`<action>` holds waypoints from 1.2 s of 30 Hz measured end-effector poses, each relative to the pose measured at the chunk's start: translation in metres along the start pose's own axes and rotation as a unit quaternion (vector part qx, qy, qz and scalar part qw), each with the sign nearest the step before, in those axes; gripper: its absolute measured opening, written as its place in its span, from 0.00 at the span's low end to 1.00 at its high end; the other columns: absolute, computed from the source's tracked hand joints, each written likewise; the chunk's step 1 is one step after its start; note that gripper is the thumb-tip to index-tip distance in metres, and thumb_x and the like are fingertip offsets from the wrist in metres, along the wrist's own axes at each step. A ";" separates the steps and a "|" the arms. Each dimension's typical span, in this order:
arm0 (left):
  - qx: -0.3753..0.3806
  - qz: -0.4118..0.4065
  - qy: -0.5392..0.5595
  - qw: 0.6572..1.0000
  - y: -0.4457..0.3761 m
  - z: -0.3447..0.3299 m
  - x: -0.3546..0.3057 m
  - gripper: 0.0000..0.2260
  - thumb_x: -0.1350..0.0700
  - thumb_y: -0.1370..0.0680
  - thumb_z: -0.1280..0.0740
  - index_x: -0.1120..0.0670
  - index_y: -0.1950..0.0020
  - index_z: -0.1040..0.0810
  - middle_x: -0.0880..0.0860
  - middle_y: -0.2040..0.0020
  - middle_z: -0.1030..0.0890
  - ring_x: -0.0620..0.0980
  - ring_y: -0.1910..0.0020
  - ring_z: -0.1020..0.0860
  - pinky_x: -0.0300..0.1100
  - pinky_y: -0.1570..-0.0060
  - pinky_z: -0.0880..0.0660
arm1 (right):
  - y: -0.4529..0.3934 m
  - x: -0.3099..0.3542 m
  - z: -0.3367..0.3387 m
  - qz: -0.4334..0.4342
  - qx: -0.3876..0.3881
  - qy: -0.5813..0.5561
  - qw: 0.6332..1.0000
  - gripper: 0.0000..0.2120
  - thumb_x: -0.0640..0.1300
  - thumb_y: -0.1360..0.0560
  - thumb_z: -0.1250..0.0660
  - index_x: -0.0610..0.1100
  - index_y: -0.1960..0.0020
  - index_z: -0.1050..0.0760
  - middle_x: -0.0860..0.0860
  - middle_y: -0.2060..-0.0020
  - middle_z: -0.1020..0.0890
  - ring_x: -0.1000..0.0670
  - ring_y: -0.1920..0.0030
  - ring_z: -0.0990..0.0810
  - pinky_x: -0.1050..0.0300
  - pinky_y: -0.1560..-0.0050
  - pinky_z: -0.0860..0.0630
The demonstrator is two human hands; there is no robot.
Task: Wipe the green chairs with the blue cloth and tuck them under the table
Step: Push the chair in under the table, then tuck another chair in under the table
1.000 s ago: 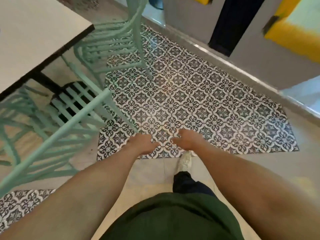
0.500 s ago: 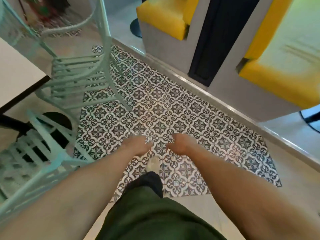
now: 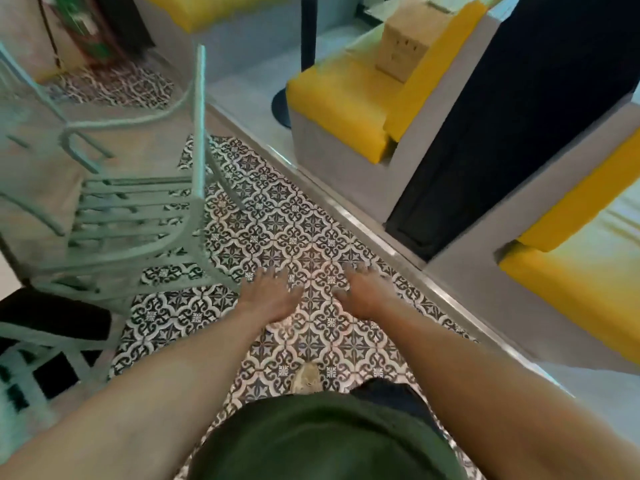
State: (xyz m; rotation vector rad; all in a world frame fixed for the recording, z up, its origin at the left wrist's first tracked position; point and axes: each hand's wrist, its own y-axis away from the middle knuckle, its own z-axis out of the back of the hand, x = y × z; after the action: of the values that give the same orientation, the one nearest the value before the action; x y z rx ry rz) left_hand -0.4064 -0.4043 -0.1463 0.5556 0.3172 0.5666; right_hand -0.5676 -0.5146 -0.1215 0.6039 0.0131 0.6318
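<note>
A pale green slatted chair [image 3: 138, 216] stands at the left on the patterned floor, its back toward me. Part of a second green chair [image 3: 45, 344] shows at the lower left edge. My left hand [image 3: 273, 292] and my right hand [image 3: 360, 292] are stretched out side by side over the floor tiles, right of the first chair and not touching it. Both hands have their fingers spread and hold nothing. No blue cloth is in view. Only a sliver of the table shows at the far left edge.
Grey booth benches with yellow cushions [image 3: 339, 91] line the right side behind a raised metal-edged step [image 3: 363, 223]. A cardboard box [image 3: 405, 46] sits on one bench. A black table base [image 3: 55, 313] is at lower left. My foot [image 3: 306, 375] is on the tiles.
The view has swung right and forward: the table has slid out of sight and the benches have come closer. My hands have gone from loosely closed to fingers spread.
</note>
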 end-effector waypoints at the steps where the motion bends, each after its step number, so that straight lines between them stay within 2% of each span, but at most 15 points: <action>1: -0.006 0.005 0.002 1.000 -0.016 0.015 -0.004 0.32 0.34 0.20 0.53 0.48 0.20 0.48 0.55 0.20 0.48 0.59 0.22 0.50 0.64 0.27 0.54 | -0.021 -0.001 0.012 0.007 -0.003 0.003 1.000 0.34 0.64 0.23 0.45 0.51 0.23 0.51 0.44 0.23 0.46 0.39 0.24 0.48 0.32 0.28 0.49; 8: -0.047 0.037 0.043 0.997 -0.130 0.094 -0.028 0.31 0.35 0.20 0.52 0.48 0.21 0.49 0.57 0.20 0.49 0.59 0.22 0.51 0.65 0.26 0.55 | -0.171 -0.006 0.102 0.098 0.001 0.065 0.993 0.34 0.63 0.22 0.46 0.50 0.22 0.52 0.43 0.23 0.48 0.39 0.24 0.49 0.33 0.27 0.48; 11: -0.061 0.083 0.073 0.992 -0.179 0.128 -0.038 0.32 0.35 0.20 0.53 0.49 0.20 0.53 0.58 0.20 0.53 0.59 0.22 0.54 0.63 0.27 0.58 | -0.239 -0.005 0.145 0.148 0.022 0.093 0.984 0.36 0.64 0.23 0.46 0.49 0.22 0.54 0.44 0.22 0.49 0.39 0.24 0.48 0.35 0.27 0.46; 15: -0.120 0.167 0.109 0.973 -0.223 0.184 -0.039 0.34 0.35 0.20 0.52 0.50 0.20 0.56 0.59 0.20 0.57 0.59 0.22 0.58 0.62 0.26 0.59 | -0.321 0.018 0.203 0.228 0.046 0.153 0.960 0.39 0.65 0.24 0.44 0.50 0.22 0.55 0.44 0.22 0.49 0.40 0.23 0.50 0.35 0.27 0.50; 18: -0.198 0.239 0.115 0.944 -0.234 0.225 -0.018 0.36 0.34 0.21 0.50 0.52 0.20 0.60 0.59 0.21 0.61 0.59 0.22 0.62 0.60 0.26 0.63 | -0.361 0.064 0.245 0.326 0.041 0.200 0.923 0.41 0.64 0.25 0.41 0.49 0.22 0.56 0.43 0.22 0.51 0.39 0.23 0.53 0.34 0.27 0.48; 22: -0.294 0.355 0.146 0.875 -0.226 0.262 0.036 0.44 0.31 0.25 0.43 0.53 0.20 0.58 0.59 0.20 0.60 0.57 0.22 0.62 0.60 0.26 0.62 | -0.391 0.155 0.287 0.463 0.001 0.193 0.865 0.41 0.60 0.25 0.37 0.49 0.23 0.55 0.42 0.23 0.48 0.38 0.24 0.49 0.34 0.28 0.46; 26: -0.262 0.443 0.178 0.839 -0.215 0.275 0.084 0.51 0.28 0.30 0.39 0.52 0.20 0.61 0.57 0.20 0.61 0.55 0.22 0.61 0.59 0.25 0.59 | -0.415 0.240 0.302 0.560 -0.029 0.198 0.804 0.42 0.57 0.28 0.35 0.47 0.23 0.54 0.42 0.23 0.49 0.39 0.24 0.50 0.36 0.28 0.47; 28: -0.244 0.466 0.198 0.827 -0.212 0.267 0.101 0.53 0.28 0.31 0.36 0.51 0.21 0.62 0.56 0.20 0.61 0.55 0.22 0.61 0.60 0.25 0.60 | -0.424 0.273 0.303 0.588 -0.039 0.228 0.775 0.46 0.57 0.30 0.33 0.47 0.23 0.57 0.42 0.23 0.52 0.39 0.24 0.52 0.36 0.27 0.49; 30: -0.195 0.486 0.232 0.820 -0.214 0.250 0.113 0.53 0.27 0.33 0.34 0.50 0.21 0.60 0.56 0.20 0.60 0.57 0.21 0.58 0.61 0.26 0.58 | -0.433 0.296 0.298 0.601 -0.036 0.262 0.754 0.50 0.57 0.30 0.32 0.48 0.23 0.61 0.42 0.23 0.57 0.39 0.23 0.56 0.35 0.26 0.53; 31: -0.152 0.497 0.259 0.814 -0.216 0.239 0.116 0.52 0.28 0.33 0.34 0.50 0.20 0.56 0.56 0.20 0.55 0.58 0.21 0.54 0.62 0.27 0.54 | -0.440 0.302 0.294 0.600 -0.024 0.288 0.746 0.51 0.58 0.30 0.32 0.48 0.23 0.63 0.42 0.23 0.59 0.39 0.23 0.58 0.34 0.26 0.55; 32: -0.113 0.507 0.289 0.804 -0.218 0.230 0.115 0.48 0.30 0.32 0.34 0.51 0.21 0.49 0.57 0.21 0.45 0.59 0.23 0.44 0.63 0.28 0.47 | -0.448 0.307 0.289 0.591 -0.005 0.329 0.737 0.51 0.58 0.31 0.32 0.48 0.23 0.64 0.41 0.23 0.59 0.38 0.24 0.58 0.34 0.27 0.57; 33: -0.090 0.518 0.314 0.791 -0.220 0.222 0.114 0.40 0.33 0.30 0.33 0.52 0.25 0.37 0.57 0.29 0.30 0.59 0.31 0.31 0.61 0.33 0.34 | -0.457 0.309 0.282 0.579 0.010 0.377 0.722 0.50 0.57 0.31 0.32 0.48 0.22 0.60 0.41 0.23 0.55 0.38 0.24 0.56 0.33 0.27 0.57; 34: -0.085 0.526 0.328 0.780 -0.223 0.217 0.114 0.29 0.37 0.28 0.34 0.52 0.33 0.27 0.54 0.43 0.21 0.55 0.45 0.21 0.55 0.43 0.23 | -0.465 0.311 0.276 0.574 0.012 0.421 0.703 0.46 0.56 0.32 0.32 0.48 0.23 0.53 0.41 0.24 0.47 0.38 0.24 0.49 0.32 0.28 0.56; 35: -0.088 0.529 0.341 0.772 -0.224 0.217 0.114 0.20 0.41 0.27 0.35 0.53 0.43 0.22 0.51 0.55 0.19 0.50 0.57 0.19 0.49 0.54 0.20 | -0.472 0.314 0.271 0.579 0.004 0.448 0.681 0.39 0.55 0.32 0.32 0.49 0.26 0.44 0.42 0.29 0.36 0.40 0.28 0.40 0.31 0.28 0.53; 36: -0.091 0.530 0.355 0.765 -0.226 0.216 0.115 0.15 0.44 0.27 0.35 0.53 0.48 0.22 0.49 0.61 0.20 0.48 0.63 0.20 0.47 0.59 0.19 | -0.477 0.317 0.269 0.595 -0.008 0.454 0.663 0.31 0.54 0.32 0.32 0.51 0.31 0.35 0.46 0.36 0.28 0.42 0.33 0.32 0.32 0.29 0.48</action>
State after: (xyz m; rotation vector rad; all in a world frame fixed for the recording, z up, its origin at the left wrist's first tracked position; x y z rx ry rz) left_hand -0.1276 -0.5845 -0.1165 0.2578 0.6542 1.9231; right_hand 0.0042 -0.7851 -0.0999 0.1297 0.6006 2.1951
